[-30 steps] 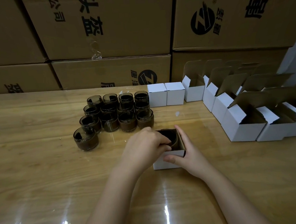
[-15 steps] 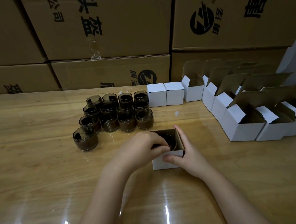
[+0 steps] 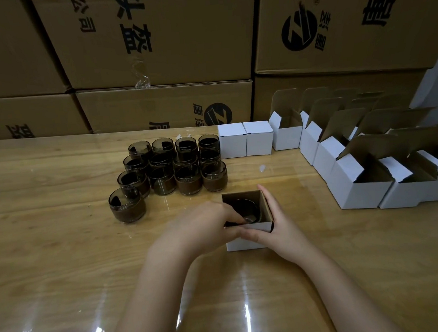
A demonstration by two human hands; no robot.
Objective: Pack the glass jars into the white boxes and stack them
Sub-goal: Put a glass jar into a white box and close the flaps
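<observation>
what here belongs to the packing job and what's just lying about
In the job: loose smoky brown glass jars; open white cardboard box with a jar inside, left hand and right hand on it; two closed white boxes; empty open white boxes.
Lying about: large brown shipping cartons; glossy wooden table.

Dim and warm overall; long white glare streaks on the glossy table [image 3: 50, 255] along the near edge, fainter sheen mid-table; white boxes [image 3: 357, 195] are the brightest thing in view, not blown out; jars [image 3: 188, 183] go near black, inner detail lost; shadows soft and short; wide-angle bowing tilts the cartons [image 3: 152, 41] toward the corners; bottom of the view slightly soft.
</observation>
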